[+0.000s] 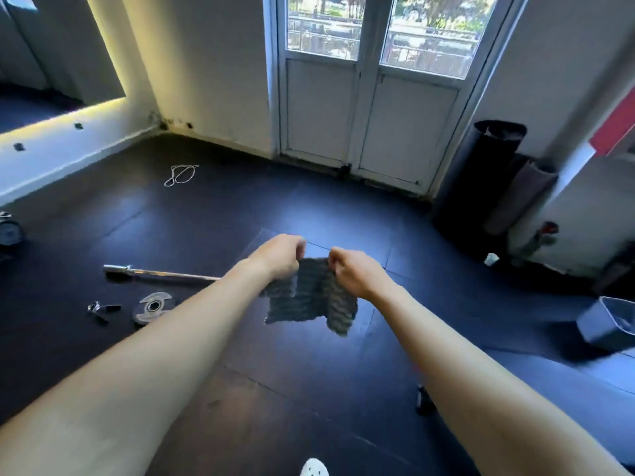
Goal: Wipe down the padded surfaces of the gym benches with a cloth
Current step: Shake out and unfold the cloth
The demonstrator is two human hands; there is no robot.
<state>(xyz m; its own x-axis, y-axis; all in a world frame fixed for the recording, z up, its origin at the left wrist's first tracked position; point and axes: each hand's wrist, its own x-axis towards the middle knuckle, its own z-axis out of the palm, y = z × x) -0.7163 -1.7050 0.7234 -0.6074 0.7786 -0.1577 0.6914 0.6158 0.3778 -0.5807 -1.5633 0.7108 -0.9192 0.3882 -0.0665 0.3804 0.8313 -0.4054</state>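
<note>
A grey ribbed cloth (309, 297) hangs in the air in front of me, over the dark floor. My left hand (280, 255) pinches its upper left edge. My right hand (354, 271) pinches its upper right edge, close beside the left. The cloth droops below both hands, its right side folded lower. At the lower right, a dark blue padded surface (584, 383) shows, possibly a bench pad; I cannot tell for sure.
A metal bar (161, 273), a weight plate (153, 307) and a clip (101, 309) lie on the floor at left. A white cord (181, 174) lies near the wall. Rolled mats (488, 180) stand right of the glass doors (371, 97). A grey bin (608, 322) sits at right.
</note>
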